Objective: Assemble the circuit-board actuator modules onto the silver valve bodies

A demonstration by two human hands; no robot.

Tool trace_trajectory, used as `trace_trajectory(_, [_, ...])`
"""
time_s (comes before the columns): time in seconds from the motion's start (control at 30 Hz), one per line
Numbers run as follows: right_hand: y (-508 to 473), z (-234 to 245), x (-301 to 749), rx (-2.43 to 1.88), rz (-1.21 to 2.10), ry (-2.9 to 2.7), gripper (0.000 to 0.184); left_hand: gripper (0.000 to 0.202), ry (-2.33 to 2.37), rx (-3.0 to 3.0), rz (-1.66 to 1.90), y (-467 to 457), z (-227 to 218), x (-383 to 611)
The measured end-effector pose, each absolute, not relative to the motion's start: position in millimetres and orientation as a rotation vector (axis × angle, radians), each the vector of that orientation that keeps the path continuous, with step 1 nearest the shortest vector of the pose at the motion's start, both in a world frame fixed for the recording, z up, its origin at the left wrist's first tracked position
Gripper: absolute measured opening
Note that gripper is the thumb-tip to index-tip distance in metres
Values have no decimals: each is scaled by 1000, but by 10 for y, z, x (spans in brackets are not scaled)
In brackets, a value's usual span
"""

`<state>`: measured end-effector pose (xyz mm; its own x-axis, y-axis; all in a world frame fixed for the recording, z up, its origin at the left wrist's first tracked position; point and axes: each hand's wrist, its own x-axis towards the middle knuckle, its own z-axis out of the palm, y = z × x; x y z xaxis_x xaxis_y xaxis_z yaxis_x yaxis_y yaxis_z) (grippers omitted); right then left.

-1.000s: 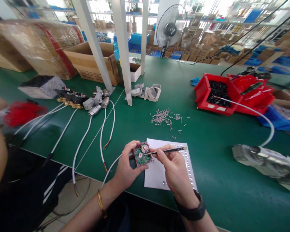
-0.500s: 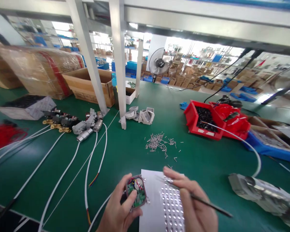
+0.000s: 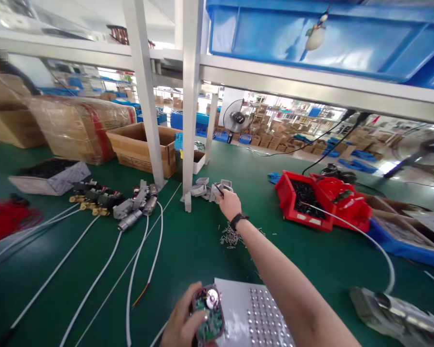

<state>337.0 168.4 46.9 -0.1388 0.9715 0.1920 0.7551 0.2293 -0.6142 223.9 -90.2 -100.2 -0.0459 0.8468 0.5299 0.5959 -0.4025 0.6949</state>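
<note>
My left hand [image 3: 186, 318] grips a small octagonal metal housing [image 3: 222, 322] at the bottom centre. Its open side shows a green circuit board [image 3: 211, 324], a round pale part and coloured wires. The thumb lies over the board. My right hand [image 3: 230, 203] is stretched forward to grey housing covers [image 3: 202, 189] at the foot of the post. Its fingers are closed around dark, slim tweezers [image 3: 219, 190]. Whether they also touch a cover is hidden. Below the right wrist lies a pile of small screws [image 3: 230, 237]. A white sheet with rows of shiny dots [image 3: 235, 303] lies beside the left hand, partly under my forearm.
White cables [image 3: 135, 260] and metal connector assemblies [image 3: 139, 205] lie on the left. Red bins [image 3: 300, 219] and a blue-lined box [image 3: 401, 246] stand on the right, near a wrapped metal part [image 3: 398, 313]. Posts [image 3: 190, 106] rise behind; a blue crate [image 3: 311, 43] sits overhead.
My right hand has moved from above the dotted sheet forward to the grey covers, with the tweezers in it. The view has tilted up. My left hand still holds the housing.
</note>
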Motion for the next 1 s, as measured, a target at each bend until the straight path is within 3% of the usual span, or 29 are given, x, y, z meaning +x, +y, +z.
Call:
trace_trajectory(0.13, [986, 350, 3994, -1541, 848, -1899, 30, 82, 1531, 2015, 1335, -937, -879, 2230])
trace_trajectory(0.17, [735, 276, 4196, -1526, 1020, -1865, 35, 82, 1575, 1995, 1296, -938, -830, 2233])
trace_trajectory(0.23, [221, 91, 4590, -1364, 1683, -1544, 45, 72, 1604, 1996, 1267, -925, -728, 2241])
trace_trajectory(0.3, [-221, -110, 4921, -1353, 1977, -1245, 50, 58, 1566, 2020, 1295, -907, -645, 2245])
trace_trajectory(0.4, [-607, -309, 5228, -1606, 1791, -1299, 48, 49, 1489, 2026, 1367, -895, -584, 2244])
trace_trajectory(0.5, [-716, -284, 5299, -1851, 1033, -1789, 34, 47, 1447, 2012, 1399, -896, -582, 2233])
trace_trajectory(0.57, [-731, -197, 5244, -1875, 664, -2076, 56, 45, 1406, 2008, 1428, -896, -593, 2224])
trace_trajectory(0.63, [-741, -118, 5150, -1880, 573, -2302, 76, 39, 1356, 2002, 1459, -899, -606, 2219])
trace_trajectory(0.77, [-739, -32, 4976, -1784, 681, -2295, 67, 36, 1305, 1820, 1492, -928, -633, 2240])
trace_trajectory(0.9, [-627, 11, 4737, -1222, 1360, -1795, 72, 72, 1326, 1615, 1480, -948, -632, 2256])
trace_trajectory(1.0, [-456, 6, 4413, -870, 1733, -1547, 77, 64, 1358, 1768, 1397, -944, -592, 2237])
